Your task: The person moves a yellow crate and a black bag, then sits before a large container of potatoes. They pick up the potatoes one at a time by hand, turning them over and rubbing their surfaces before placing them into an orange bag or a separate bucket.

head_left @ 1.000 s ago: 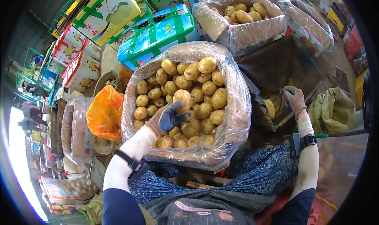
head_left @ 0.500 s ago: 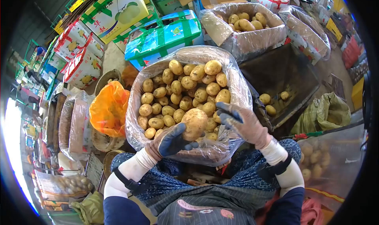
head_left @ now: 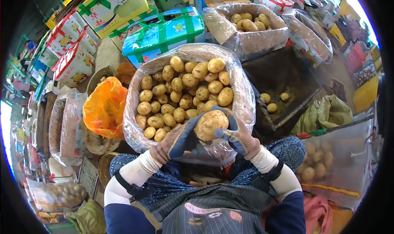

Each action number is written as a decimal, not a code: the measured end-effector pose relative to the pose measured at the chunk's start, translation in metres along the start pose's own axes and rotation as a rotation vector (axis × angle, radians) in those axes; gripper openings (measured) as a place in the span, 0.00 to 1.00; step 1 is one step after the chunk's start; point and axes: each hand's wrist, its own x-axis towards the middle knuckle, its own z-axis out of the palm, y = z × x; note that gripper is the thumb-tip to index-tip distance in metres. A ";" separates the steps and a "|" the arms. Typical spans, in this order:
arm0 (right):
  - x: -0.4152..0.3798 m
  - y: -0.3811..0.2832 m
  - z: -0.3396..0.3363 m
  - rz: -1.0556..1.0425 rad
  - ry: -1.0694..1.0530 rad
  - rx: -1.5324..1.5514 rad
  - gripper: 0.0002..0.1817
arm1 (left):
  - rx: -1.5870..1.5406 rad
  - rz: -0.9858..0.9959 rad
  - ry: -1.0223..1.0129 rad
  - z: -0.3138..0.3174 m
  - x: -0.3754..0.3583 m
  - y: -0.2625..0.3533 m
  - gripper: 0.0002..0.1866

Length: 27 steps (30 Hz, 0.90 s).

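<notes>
Red “华” (head_left: 94,15) on fruit-printed carton (head_left: 113,17)

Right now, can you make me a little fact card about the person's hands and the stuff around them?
Left hand: gloved, holding one side of a big potato
Right hand: gloved, holding the other side
Under the hands: plastic-lined box with many loose potatoes
Left of box: orange bag
Right of box: black bin with a few potatoes inside
Beyond box: blue carton

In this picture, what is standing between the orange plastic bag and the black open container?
The plastic-lined box holding many potatoes stands between them, as the head view shows.
</notes>
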 end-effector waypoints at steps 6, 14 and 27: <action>-0.100 -0.067 -0.024 -0.355 0.654 -0.193 0.37 | 0.557 -0.066 0.142 -0.018 -0.003 -0.033 0.27; -0.391 -0.239 -0.117 -0.425 1.869 -2.409 0.40 | 0.905 0.262 0.043 -0.009 -0.013 -0.048 0.23; -0.190 -0.165 -0.014 -0.744 1.044 -1.681 0.22 | 1.030 0.164 0.496 -0.076 -0.001 -0.001 0.19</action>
